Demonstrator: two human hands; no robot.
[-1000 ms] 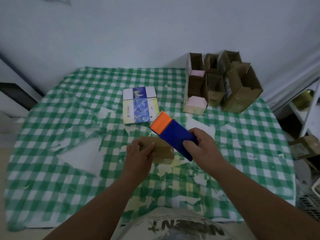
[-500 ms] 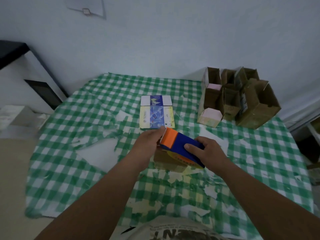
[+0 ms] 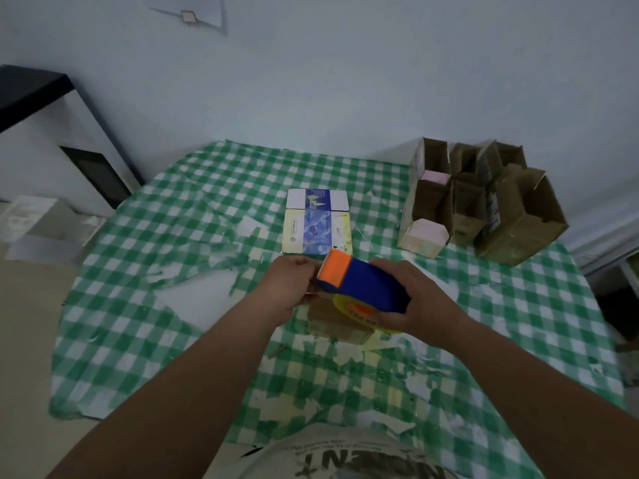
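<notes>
Right hand: gripped the blue plastic tape dispenser with orange head, above the green-checked tablecloth.
Left hand: fingers curled at the dispenser's toothed edge; any hold untellable.
Small brown cardboard box: beneath, mostly hidden.

The left forearm and the right forearm are extended from the near edge toward the middle of the scene, converging so that the hands are set close together. The right hand is closed round the tape dispenser, with the fingers laid over its top and the thumb placed on its near side. The left hand is held back-upward just left of it, with the fingers curled against its orange end; whether anything is pinched cannot be determined.
</notes>
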